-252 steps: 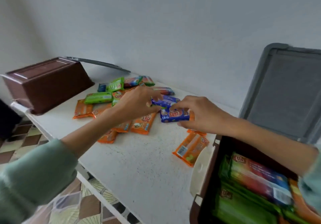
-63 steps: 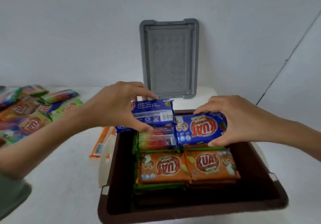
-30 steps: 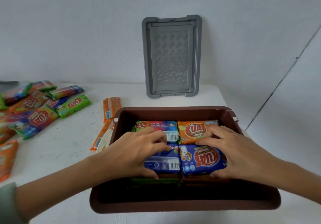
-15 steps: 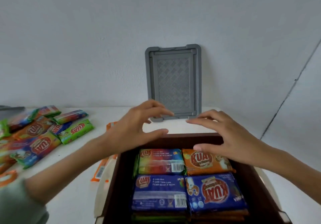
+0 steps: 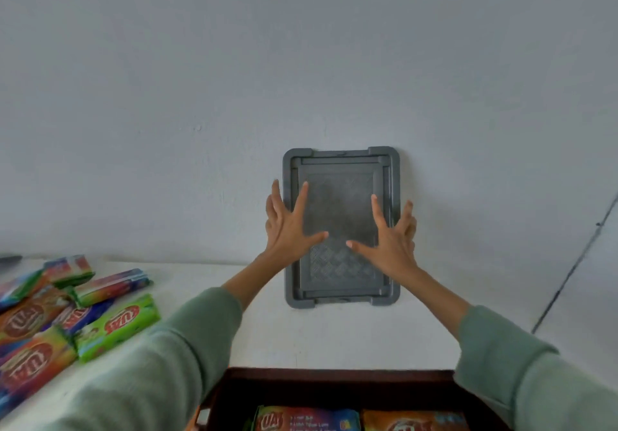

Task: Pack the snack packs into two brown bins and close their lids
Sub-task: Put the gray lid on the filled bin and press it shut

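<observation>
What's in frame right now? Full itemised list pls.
lid: 1, grey, upright on the table, leaning on the wall
bin: 1, brown, open, bottom edge, mostly cut off
packs in bin: 2 visible, one multicolour, one orange, side by side
loose packs: several, count unclear at the frame edge; green, orange, blue, multicolour; heaped on the table, left
table: 1, white, under everything
wall: 1, pale grey, behind the table
dark object: 1, far left edge, cannot identify
sleeves: 2, green, lower corners
left hand: 1, fingers spread, at the lid's left side
right hand: 1, fingers spread, at the lid's right side
</observation>
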